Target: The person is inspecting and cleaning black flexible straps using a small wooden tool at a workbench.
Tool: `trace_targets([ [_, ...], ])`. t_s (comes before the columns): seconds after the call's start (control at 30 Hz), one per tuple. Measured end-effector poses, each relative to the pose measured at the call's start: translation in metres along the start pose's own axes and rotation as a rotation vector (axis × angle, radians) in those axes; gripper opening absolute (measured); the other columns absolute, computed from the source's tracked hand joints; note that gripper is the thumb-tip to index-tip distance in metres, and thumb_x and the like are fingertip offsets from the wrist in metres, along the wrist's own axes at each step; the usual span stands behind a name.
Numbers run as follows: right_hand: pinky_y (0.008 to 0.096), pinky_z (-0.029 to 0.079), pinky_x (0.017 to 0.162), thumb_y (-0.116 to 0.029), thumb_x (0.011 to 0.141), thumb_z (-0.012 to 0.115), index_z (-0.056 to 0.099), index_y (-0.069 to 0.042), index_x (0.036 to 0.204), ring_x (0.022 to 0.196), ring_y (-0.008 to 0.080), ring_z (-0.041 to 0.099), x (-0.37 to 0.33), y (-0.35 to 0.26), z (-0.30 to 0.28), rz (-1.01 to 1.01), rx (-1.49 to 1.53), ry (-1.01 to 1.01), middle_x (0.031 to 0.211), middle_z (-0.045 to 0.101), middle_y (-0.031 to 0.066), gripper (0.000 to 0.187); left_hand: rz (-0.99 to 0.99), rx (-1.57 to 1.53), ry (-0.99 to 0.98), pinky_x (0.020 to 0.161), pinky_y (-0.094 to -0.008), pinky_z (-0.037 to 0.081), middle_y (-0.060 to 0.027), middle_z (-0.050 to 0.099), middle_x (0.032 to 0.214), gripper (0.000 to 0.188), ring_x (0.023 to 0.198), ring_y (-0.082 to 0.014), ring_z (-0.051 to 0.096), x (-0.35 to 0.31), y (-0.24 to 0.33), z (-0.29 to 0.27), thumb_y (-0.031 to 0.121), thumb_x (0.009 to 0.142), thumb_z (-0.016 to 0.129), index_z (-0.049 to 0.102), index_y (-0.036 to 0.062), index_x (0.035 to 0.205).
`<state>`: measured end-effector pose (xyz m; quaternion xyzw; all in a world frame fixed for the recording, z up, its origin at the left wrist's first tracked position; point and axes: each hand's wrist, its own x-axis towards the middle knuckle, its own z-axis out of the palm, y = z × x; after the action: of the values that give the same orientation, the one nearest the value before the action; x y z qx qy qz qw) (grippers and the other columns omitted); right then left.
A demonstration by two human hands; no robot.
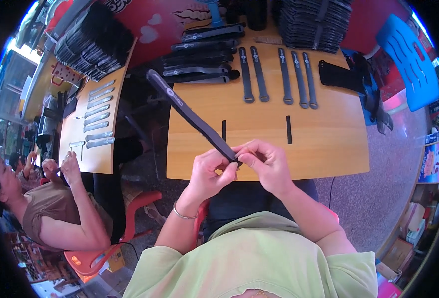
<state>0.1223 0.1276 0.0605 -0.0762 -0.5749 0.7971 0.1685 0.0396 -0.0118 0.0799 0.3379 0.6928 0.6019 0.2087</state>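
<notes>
Both my hands meet over the near edge of the wooden table, pinching the lower end of a dark grey strap (194, 117). Its long free part slants up and to the left, with pale print near the rounded tip. My left hand (210, 171) closes on the strap's end from the left, a bangle on that wrist. My right hand (265, 164) pinches the same end with thumb and fingertips, which hide its detail. Two short black strips, a left one (224, 130) and a right one (288, 129), lie on the table beyond my hands.
Several grey straps (260, 74) with slotted ends lie in a row farther back. Strap bundles (199, 59) sit at the back left, a tall black stack (309, 25) at the back. A blue chair (409, 62) stands right. At the left table (70, 129), another person (60, 208) works.
</notes>
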Motion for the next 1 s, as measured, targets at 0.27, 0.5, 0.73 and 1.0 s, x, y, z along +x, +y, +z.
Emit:
trace_targets([
  [0.27, 0.0189, 0.043, 0.057, -0.004, 0.086, 0.064, 0.063, 0.002, 0.090, 0.065, 0.0032, 0.055, -0.001, -0.004, 0.005, -0.021, -0.179, 0.045, 0.077, 0.064, 0.0025, 0.008, -0.007, -0.039, 0.136, 0.049, -0.0217, 0.046, -0.0106, 0.067, 0.081, 0.020, 0.055, -0.0091, 0.059, -0.003, -0.010, 0.012, 0.010, 0.082, 0.068, 0.060, -0.0055, 0.072],
  [0.5, 0.0176, 0.042, 0.063, -0.004, 0.088, 0.060, 0.060, 0.000, 0.089, 0.070, 0.0033, 0.052, 0.022, -0.026, -0.017, -0.103, -0.368, 0.098, 0.084, 0.064, 0.0024, 0.003, 0.016, 0.081, -0.184, 0.049, -0.0217, 0.043, -0.0060, 0.062, 0.069, 0.017, 0.054, -0.0093, 0.058, -0.011, -0.010, -0.007, 0.005, 0.085, 0.062, 0.061, -0.0030, 0.070],
  [0.73, 0.0261, 0.048, 0.056, -0.011, 0.084, 0.065, 0.060, -0.007, 0.091, 0.066, 0.0174, 0.065, 0.007, -0.051, -0.006, -0.300, -0.600, -0.233, 0.078, 0.065, 0.0080, 0.009, -0.232, -0.299, -0.053, 0.068, -0.0220, 0.047, -0.0054, 0.061, 0.082, 0.022, 0.082, -0.0107, 0.061, -0.020, -0.001, 0.004, 0.006, 0.088, 0.059, 0.054, -0.0013, 0.107],
  [1.0, 0.0306, 0.051, 0.057, -0.012, 0.074, 0.072, 0.064, -0.012, 0.099, 0.067, 0.0216, 0.065, 0.005, -0.038, 0.003, -0.652, -0.856, -0.257, 0.079, 0.067, 0.0064, 0.027, -0.344, -0.661, 0.103, 0.050, -0.0178, 0.031, 0.0015, 0.046, 0.077, 0.034, 0.059, -0.0036, 0.040, -0.011, 0.006, 0.015, 0.005, 0.095, 0.041, 0.037, 0.0009, 0.128],
])
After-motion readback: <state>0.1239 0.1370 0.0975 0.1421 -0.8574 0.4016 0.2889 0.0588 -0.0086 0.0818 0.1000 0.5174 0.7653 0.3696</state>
